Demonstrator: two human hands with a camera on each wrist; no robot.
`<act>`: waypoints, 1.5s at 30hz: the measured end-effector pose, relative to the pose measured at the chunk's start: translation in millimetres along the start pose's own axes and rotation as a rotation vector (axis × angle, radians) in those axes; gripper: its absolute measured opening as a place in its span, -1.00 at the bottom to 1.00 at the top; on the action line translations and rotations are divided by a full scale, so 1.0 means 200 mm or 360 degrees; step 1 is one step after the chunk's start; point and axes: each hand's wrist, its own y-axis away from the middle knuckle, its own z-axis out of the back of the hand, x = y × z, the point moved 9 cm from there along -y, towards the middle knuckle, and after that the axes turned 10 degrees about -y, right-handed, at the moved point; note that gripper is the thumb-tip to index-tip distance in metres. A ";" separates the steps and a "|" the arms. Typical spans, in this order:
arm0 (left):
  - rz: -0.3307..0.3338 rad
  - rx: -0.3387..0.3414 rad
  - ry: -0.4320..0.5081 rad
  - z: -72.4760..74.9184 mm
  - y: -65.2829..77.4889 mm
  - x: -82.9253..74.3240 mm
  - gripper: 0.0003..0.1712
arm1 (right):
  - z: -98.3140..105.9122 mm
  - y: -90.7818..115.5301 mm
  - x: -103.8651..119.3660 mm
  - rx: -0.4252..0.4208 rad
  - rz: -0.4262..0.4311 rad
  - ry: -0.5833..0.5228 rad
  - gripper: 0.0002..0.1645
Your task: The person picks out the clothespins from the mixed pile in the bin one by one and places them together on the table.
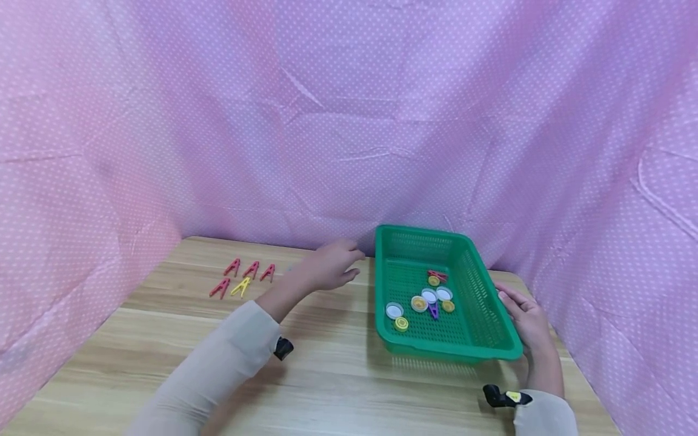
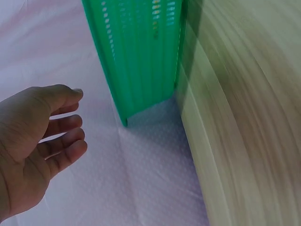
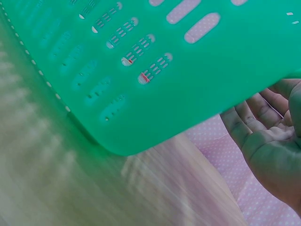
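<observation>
A green plastic basket [image 1: 447, 350] stands on the right side of the wooden table. Inside it lie several yellow and white bottle caps [image 1: 401, 324], a purple clothespin [image 1: 433, 310] and red clothespins [image 1: 438, 275]. My right hand [image 1: 526, 318] holds the basket's right rim, its fingers partly hidden by the green wall in the right wrist view. To the left of the basket, my left hand [image 1: 334, 266] hovers with loosely bent fingers; the left wrist view shows a gap between it and the basket, and nothing in its grasp.
Several red clothespins [image 1: 220, 288] and a yellow clothespin [image 1: 241, 286] lie on the table's [image 1: 327, 375] left part. Pink dotted cloth [image 1: 349, 121] hangs behind and at both sides. Black wrist cameras [image 1: 283, 348] are worn on the wrists.
</observation>
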 end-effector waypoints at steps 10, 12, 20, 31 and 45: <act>-0.0309 0.0121 -0.0192 -0.05 -0.18 -0.26 -0.66 | 0.01 0.00 0.00 0.0017 0.0026 0.0018 -0.54; -0.0369 0.0142 -0.0229 -0.06 -0.21 -0.31 -0.66 | 0.01 -0.01 -0.01 0.0015 0.0013 0.0017 -0.56; -0.0534 0.0227 -0.0277 -0.11 -0.27 -0.47 -0.65 | 0.01 -0.01 0.00 -0.0001 0.0007 0.0019 -0.55; -0.0651 0.0365 -0.0298 -0.23 -0.32 -0.63 -0.65 | 0.02 -0.01 -0.01 -0.0005 -0.0014 0.0022 -0.58; -0.0704 0.0585 -0.0261 -0.41 -0.47 -0.75 -0.62 | 0.02 -0.01 -0.01 0.0006 -0.0015 -0.0001 -0.60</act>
